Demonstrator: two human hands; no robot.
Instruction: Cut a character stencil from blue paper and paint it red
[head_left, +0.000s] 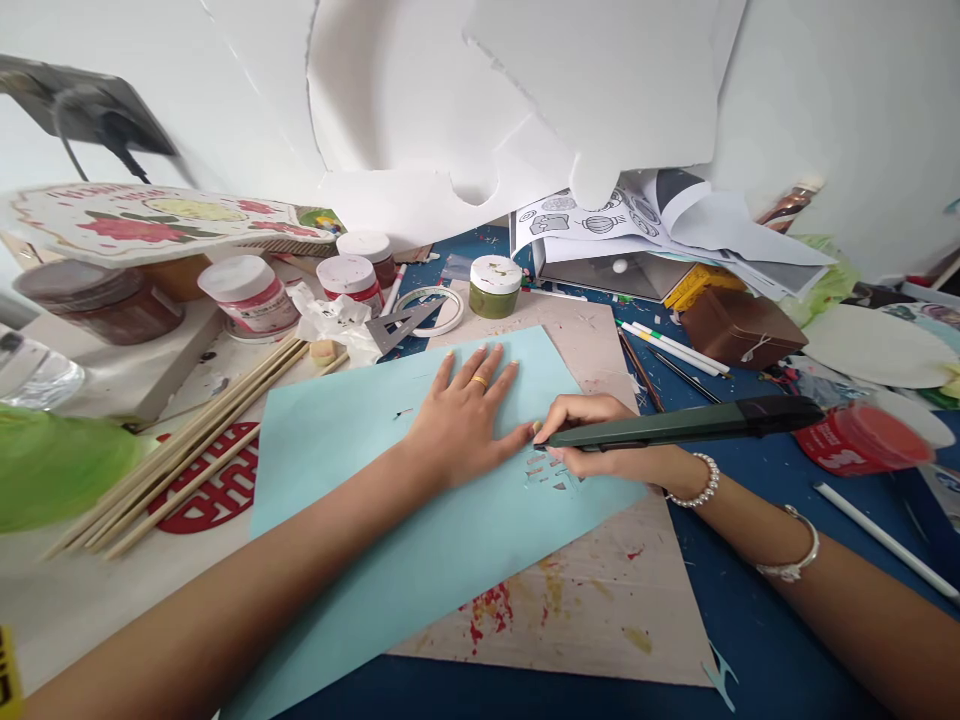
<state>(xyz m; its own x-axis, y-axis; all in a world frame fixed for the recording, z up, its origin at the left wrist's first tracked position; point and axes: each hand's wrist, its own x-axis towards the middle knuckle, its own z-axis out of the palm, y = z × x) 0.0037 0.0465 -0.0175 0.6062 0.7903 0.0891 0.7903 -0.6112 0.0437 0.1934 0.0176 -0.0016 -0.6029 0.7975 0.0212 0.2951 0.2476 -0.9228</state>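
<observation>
A sheet of light blue paper (pixel 330 470) lies at a slant over a paint-stained board (pixel 540 620). My left hand (pixel 465 420) rests flat on the sheet with its fingers spread, a ring on one of them. Just to its right, my right hand (pixel 592 430) is closed round a dark green utility knife (pixel 675 425). The knife's tip end is close to my left thumb, and its long body points right. Several small cut-out openings (pixel 551 468) show in the paper below my right hand. One more small slit (pixel 403 413) is left of my left hand.
Wooden sticks (pixel 202 440) lie on the left over a red cut-out shape (pixel 210 490). Behind the paper stand paint jars (pixel 495 287), a tape roll (pixel 442 312) and a set square (pixel 409 325). Markers (pixel 667 345), a brown box (pixel 742 328) and a red tub (pixel 862 437) are at right.
</observation>
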